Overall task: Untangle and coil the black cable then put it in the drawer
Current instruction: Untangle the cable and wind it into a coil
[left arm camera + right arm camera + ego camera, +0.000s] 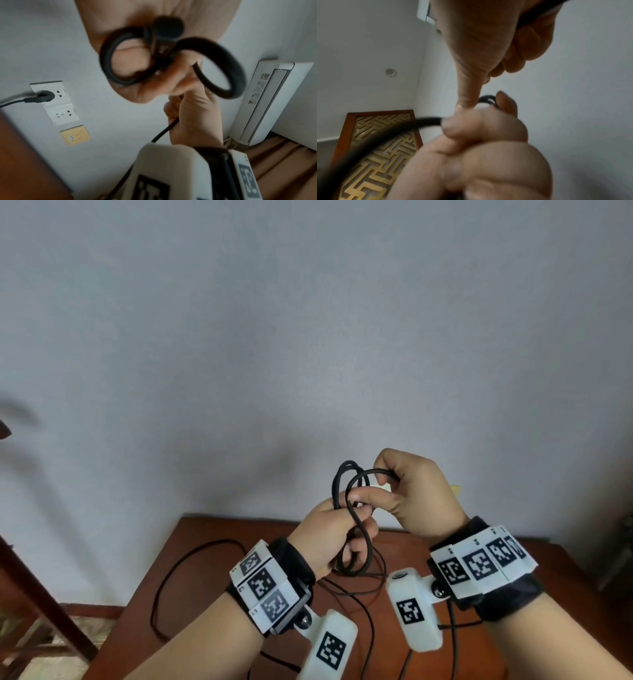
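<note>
Both raised; left hand [329,529] seemingly fisted; right hand [411,491] pinching, thumb to forefinger.

— Where's the black cable [352,508]?

— Thin, round, matte. A few loops of it stand upright in the left grip [337,537], bunched where the fingers curl round them.

— And the right grip [407,494]?

— It pinches the top of one loop, just above and beside the left.

— The rest of it?

— It hangs below both grips and trails in loose curves over the brown surface [205,546].
</note>
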`<state>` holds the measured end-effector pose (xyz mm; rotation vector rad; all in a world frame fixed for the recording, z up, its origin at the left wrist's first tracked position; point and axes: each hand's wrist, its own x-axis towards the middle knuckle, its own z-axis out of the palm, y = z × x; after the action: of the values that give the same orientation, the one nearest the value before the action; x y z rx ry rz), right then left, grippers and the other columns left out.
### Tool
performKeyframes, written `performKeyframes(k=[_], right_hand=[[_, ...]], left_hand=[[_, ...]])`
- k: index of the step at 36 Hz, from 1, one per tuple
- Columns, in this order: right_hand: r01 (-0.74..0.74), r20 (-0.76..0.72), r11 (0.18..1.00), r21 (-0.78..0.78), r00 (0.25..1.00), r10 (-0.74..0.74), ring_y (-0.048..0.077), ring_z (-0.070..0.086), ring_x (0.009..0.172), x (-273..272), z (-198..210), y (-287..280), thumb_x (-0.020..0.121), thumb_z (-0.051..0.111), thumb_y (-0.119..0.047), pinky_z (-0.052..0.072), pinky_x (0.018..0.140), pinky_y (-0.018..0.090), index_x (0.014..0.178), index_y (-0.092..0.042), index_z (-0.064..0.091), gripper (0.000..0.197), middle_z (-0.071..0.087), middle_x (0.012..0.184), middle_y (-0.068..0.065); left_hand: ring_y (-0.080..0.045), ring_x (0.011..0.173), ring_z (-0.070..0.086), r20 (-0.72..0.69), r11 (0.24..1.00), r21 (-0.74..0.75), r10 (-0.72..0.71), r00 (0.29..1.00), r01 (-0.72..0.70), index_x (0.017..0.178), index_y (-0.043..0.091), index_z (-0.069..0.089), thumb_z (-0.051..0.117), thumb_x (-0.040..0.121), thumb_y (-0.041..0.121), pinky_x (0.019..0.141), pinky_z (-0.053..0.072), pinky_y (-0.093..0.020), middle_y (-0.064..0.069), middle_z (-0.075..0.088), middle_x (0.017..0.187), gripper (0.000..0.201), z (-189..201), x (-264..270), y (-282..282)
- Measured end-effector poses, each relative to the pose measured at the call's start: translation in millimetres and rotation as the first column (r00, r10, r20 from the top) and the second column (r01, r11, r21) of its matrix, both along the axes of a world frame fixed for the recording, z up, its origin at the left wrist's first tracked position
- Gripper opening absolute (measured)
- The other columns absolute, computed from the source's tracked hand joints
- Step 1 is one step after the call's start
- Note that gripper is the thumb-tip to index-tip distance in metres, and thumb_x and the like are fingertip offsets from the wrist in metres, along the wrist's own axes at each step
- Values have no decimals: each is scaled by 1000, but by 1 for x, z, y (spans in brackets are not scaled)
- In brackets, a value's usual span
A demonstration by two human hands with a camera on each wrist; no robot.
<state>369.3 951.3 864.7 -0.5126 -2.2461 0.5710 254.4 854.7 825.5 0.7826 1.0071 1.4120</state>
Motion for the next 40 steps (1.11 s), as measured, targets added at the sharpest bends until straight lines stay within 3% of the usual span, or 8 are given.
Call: performKeyframes(k=[5, 9, 12, 20, 26, 31, 37, 40], right_hand=[[77, 35, 995, 63, 996, -79, 9, 35, 48, 14, 3, 9, 69, 81, -38, 27, 46, 16, 70, -23, 50, 35, 34, 48, -8], [186, 84, 978, 90, 977, -194, 4, 46, 52, 24, 0, 18, 76, 76, -39, 32, 50, 13, 92, -25, 71, 22, 39, 43, -10], [266, 140, 959, 103, 950, -278, -6, 51, 57, 25, -4, 23, 83, 69, -39, 31, 52, 10, 92, -27, 73, 16, 50, 49, -29], [481, 303, 790, 380, 742, -598, 19, 58, 73, 26, -16, 23, 92, 51, -42, 47, 57, 27, 81, -27, 67, 25, 66, 78, -7], [140, 618, 904, 404, 687, -383, 17, 60, 86, 21, -26, 6, 91, 47, -48, 43, 62, 27, 89, -22, 65, 31, 66, 88, -4], [-127, 633, 991, 50, 771, 67, 9, 61, 77, 23, -26, 3, 86, 50, -37, 50, 70, 30, 90, -28, 67, 20, 68, 82, -9], [-331, 305, 944, 0, 899, 315, 3, 62, 71, 18, -10, 5, 92, 52, -40, 51, 68, 28, 90, -20, 70, 26, 67, 77, -11], [-321, 155, 947, -29, 934, 322, 3, 64, 72, 16, -7, 7, 88, 59, -43, 51, 66, 24, 87, -18, 71, 28, 69, 79, -10]], left_hand=[[-18, 46, 56, 13, 968, 25, 248, 969, -248, 89, 11, 53, 40, 100, 4, 49, 51, -26, -4, 58, 57, 19, 3, -11, 5], [-29, 80, 72, 92, 945, 152, 277, 956, -289, 90, 14, 48, 39, 99, -2, 70, 58, -33, -8, 74, 100, 21, 6, -27, 3], [-24, 71, 71, 153, 928, 230, 264, 952, -294, 87, 15, 49, 35, 97, -10, 66, 57, -31, -8, 72, 108, 30, 9, -30, 2], [-9, 44, 43, 196, 787, 283, 512, 836, -548, 83, 17, 47, 32, 97, -12, 47, 41, -21, 0, 70, 86, 35, 4, -30, 11], [-5, 54, 44, -37, 582, 322, 796, 604, -747, 84, 24, 52, 42, 92, -5, 59, 40, -24, 10, 60, 81, 32, -1, -39, 19], [3, 63, 50, -425, 662, 495, 749, 509, -562, 101, 11, 51, 52, 94, 8, 62, 43, -9, 5, 55, 81, 7, -3, -38, 16], [10, 74, 51, -635, 897, 398, 419, 649, -190, 105, 13, 50, 62, 76, 62, 70, 38, -6, 12, 55, 86, 58, -10, -26, 12], [8, 65, 51, -589, 944, 316, 274, 760, -96, 98, 21, 52, 60, 66, 65, 66, 39, -13, 20, 54, 73, 55, -15, -22, 11]])
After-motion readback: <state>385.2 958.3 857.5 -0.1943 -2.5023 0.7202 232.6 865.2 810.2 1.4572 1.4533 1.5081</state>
